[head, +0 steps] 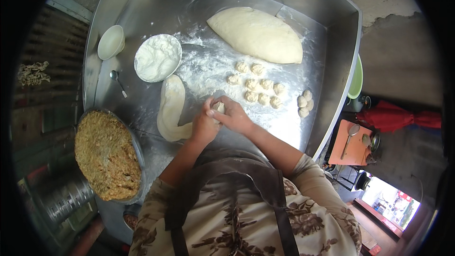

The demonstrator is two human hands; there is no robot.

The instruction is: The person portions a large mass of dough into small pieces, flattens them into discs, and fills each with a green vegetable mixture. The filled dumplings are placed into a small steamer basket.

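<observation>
Both hands meet over the near middle of the metal work table. My left hand (207, 122) and my right hand (233, 115) are closed around a small piece of pale dough (219, 107), mostly hidden by the fingers. A thick curved rope of dough (171, 108) lies just left, its near end reaching my left hand. Beyond my right hand are several small pleated dough pieces (263, 99) in loose rows. A large dough mass (256, 35) rests on the floured metal farther back. At the back left stands a bowl of white flour (158, 58).
A wide metal basin of chopped, brownish filling (106, 156) stands at the near left. An empty pale bowl (111, 42) and a spoon (118, 82) are at the left. Several small smooth dough balls (305, 104) lie near the right wall. A raised metal rim (359, 25) edges the table.
</observation>
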